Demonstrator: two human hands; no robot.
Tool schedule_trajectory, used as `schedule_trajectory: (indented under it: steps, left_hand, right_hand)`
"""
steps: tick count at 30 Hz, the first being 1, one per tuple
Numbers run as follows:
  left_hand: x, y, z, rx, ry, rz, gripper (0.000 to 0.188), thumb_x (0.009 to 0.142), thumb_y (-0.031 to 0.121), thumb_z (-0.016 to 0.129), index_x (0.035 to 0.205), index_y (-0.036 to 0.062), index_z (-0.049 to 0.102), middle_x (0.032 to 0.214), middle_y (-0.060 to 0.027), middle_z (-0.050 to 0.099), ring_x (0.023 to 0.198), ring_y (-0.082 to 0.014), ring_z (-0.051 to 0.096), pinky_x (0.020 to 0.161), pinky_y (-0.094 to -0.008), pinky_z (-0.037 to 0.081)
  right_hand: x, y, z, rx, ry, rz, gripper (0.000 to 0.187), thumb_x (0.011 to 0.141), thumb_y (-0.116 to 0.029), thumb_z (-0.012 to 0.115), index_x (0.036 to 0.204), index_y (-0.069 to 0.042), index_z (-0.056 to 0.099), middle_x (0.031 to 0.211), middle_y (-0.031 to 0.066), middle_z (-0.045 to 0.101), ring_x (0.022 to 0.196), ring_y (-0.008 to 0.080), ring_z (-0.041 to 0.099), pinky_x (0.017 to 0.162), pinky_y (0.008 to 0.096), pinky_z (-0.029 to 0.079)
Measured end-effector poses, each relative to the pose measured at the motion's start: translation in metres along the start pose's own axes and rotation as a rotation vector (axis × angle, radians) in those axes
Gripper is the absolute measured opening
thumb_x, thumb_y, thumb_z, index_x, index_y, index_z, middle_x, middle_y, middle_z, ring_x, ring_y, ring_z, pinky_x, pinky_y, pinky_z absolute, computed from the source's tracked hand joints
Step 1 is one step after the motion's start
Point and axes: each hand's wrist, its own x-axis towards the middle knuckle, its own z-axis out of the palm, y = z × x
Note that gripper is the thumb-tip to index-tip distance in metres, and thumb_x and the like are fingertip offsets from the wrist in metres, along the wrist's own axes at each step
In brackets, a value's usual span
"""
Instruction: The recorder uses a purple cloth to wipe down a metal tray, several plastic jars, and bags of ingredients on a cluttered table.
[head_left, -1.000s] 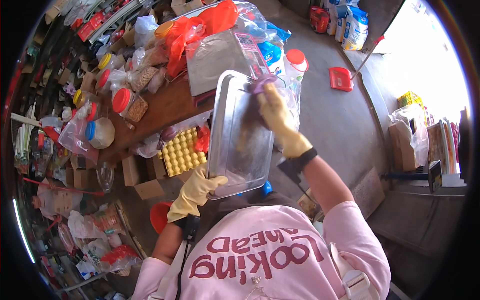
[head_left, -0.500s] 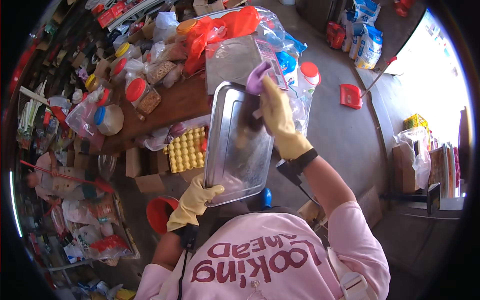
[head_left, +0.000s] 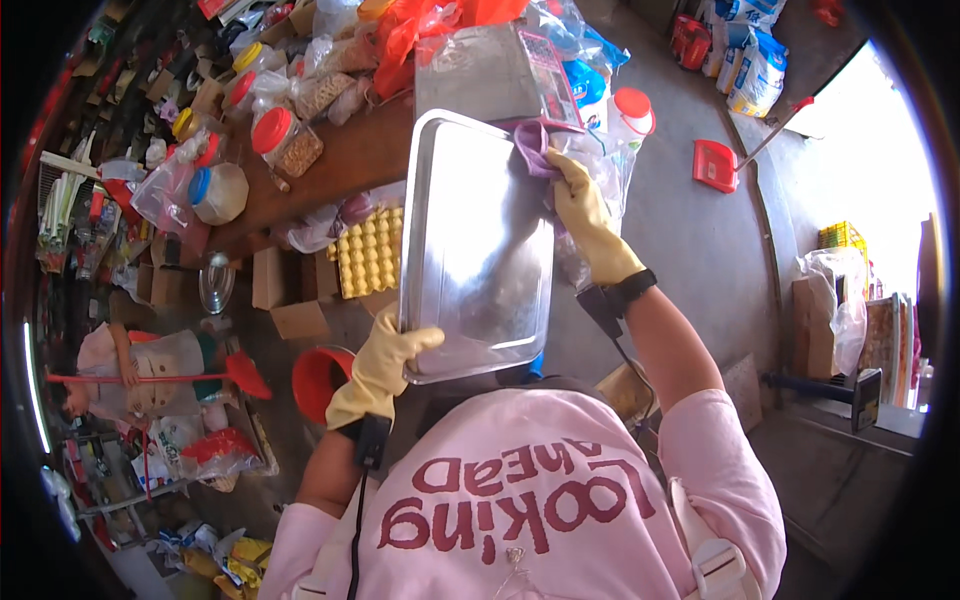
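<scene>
Tilted up in front of me is a shiny rectangular metal tray. My left hand, in a cream rubber glove, grips its lower left edge, the thumb lying over the rim. A purple cloth is bunched in my gloved right hand, pressed at the tray's upper right corner. Part of the cloth folds over the rim there. Behind the tray's top edge sits a flat scale on the wooden table.
Jars with coloured lids and bags crowd the table. Below stand a yellow egg tray, cardboard boxes and a red bucket. A person with a red-handled broom is at left. A red dustpan lies at right.
My right hand has brought the purple cloth from above the tray down to its upper right corner. The tray stands more upright and slightly higher. The person at left has shifted with the broom.
</scene>
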Motion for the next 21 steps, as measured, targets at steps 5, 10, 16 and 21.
schedule_trajectory:
  steps: [5,10,16,21]
  left_hand:
    - [0.037,-0.028,-0.003,-0.37,-0.084,0.062,0.04,0.081,0.009,0.074,0.12,-0.0021,0.071,0.099,-0.0068,0.075,0.087,-0.0191,0.075,0.085,-0.0377,0.065]
    - [0.039,-0.022,0.012,-0.453,-0.044,-0.076,0.029,0.102,0.008,0.067,0.129,-0.0009,0.068,0.116,-0.0121,0.075,0.1,-0.0237,0.076,0.091,-0.0401,0.063]
    - [0.013,0.018,0.03,-0.352,-0.084,0.003,0.033,0.096,0.008,0.073,0.128,0.002,0.07,0.112,-0.0071,0.076,0.099,-0.0189,0.075,0.086,-0.0355,0.063]
    - [0.026,0.037,0.043,-0.424,-0.06,0.151,0.029,0.096,0.009,0.074,0.123,-0.0004,0.072,0.108,-0.0093,0.077,0.092,-0.0197,0.076,0.083,-0.0348,0.063]
  right_hand:
    - [-0.076,0.045,0.042,-0.538,-0.218,-0.592,0.024,0.095,-0.002,0.051,0.115,0.001,0.065,0.113,0.013,0.066,0.106,0.0297,0.067,0.091,0.0392,0.056]
    - [-0.121,-0.037,0.03,-0.608,-0.44,-1.031,0.037,0.089,-0.006,0.061,0.125,0.002,0.065,0.13,0.0173,0.068,0.12,0.0375,0.067,0.104,0.0414,0.054]
    - [-0.019,-0.007,-0.04,-0.11,-0.02,-0.394,0.044,0.094,0.003,0.046,0.132,-0.002,0.067,0.121,0.0237,0.072,0.112,0.042,0.068,0.1,0.0399,0.053]
    - [-0.042,0.009,-0.018,-0.472,0.229,-0.518,0.046,0.091,0.002,0.057,0.136,-0.001,0.066,0.124,0.0284,0.069,0.121,0.0452,0.063,0.106,0.0466,0.05]
